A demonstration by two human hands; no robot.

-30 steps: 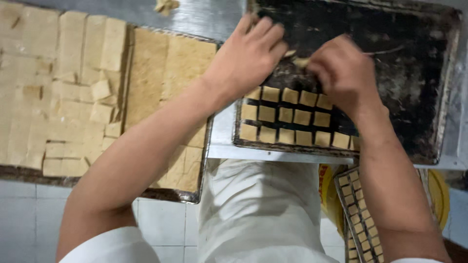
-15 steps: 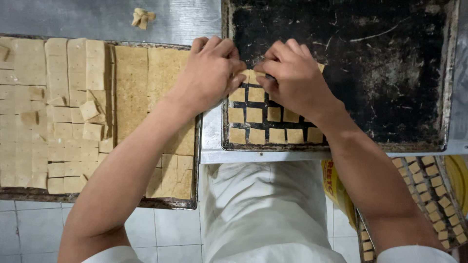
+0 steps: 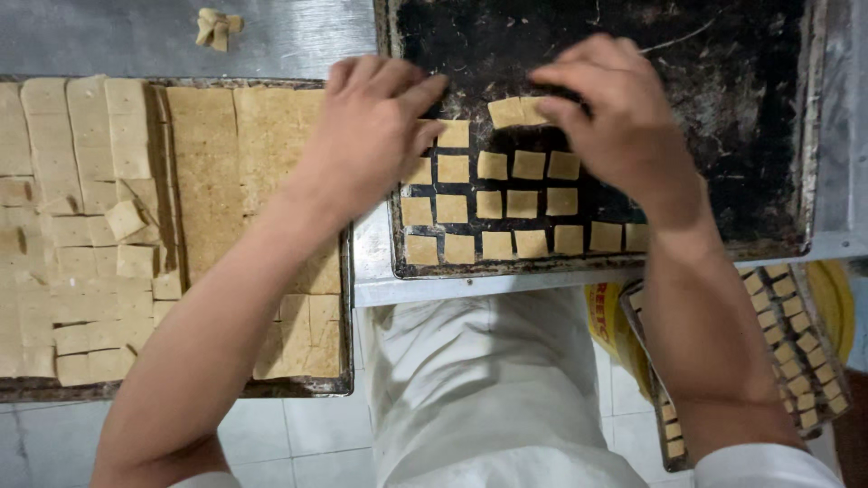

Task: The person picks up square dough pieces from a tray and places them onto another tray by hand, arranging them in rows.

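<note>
A dark, blackened baking tray [image 3: 723,108] is seen at about one o'clock in the view, resting on a steel counter [image 3: 289,36]. Small tan dough squares [image 3: 506,221] are laid on it in neat rows along its near edge, toward six o'clock of the tray, each square set just apart from its neighbours.

The right hand [image 3: 624,126] is held over the upper rows, palm down, fingers curled. One pale piece of dough [image 3: 514,111] is touched at the fingertips, at about nine o'clock of the hand; whether it is pinched or only pressed cannot be told, since the fingers hide the contact.

The left hand [image 3: 375,136] is laid across the tray's left rim, fingers loosely bent and pointing toward two o'clock. The squares at the left end of the rows are covered or touched by it; a firm hold on any piece cannot be made out.

At nine o'clock a second tray [image 3: 226,390] is filled with a cut sheet of dough [image 3: 217,172], partly divided into squares. A few dough scraps [image 3: 217,27] are seen at eleven o'clock on the counter. At five o'clock, below the counter, a further rack of small squares [image 3: 796,361] is seen over a yellow container [image 3: 836,298].
</note>
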